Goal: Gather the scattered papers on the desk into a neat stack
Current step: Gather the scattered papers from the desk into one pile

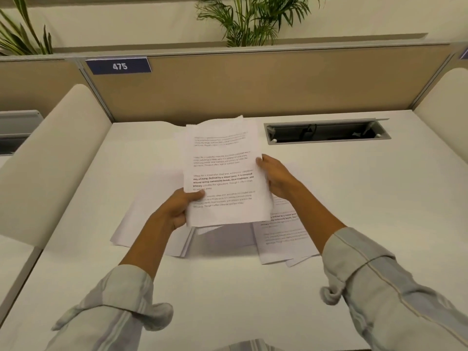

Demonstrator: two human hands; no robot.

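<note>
A bundle of printed white sheets [222, 171] is held up above the white desk [354, 198], its top edges uneven. My left hand [177, 209] grips the bundle's lower left edge with the thumb on the front. My right hand [276, 177] clasps its right edge. Under the bundle, blank-looking sheets [141, 224] lie fanned out on the desk to the left. Printed sheets [283, 236] lie overlapped to the right, partly hidden by my right forearm.
A tan partition [253, 84] with a blue "475" label [119, 66] closes the desk's far side. An open cable tray slot [326, 131] sits at the back right. Cream curved side dividers [50, 158] flank the desk. Plants [253, 19] rise behind the partition.
</note>
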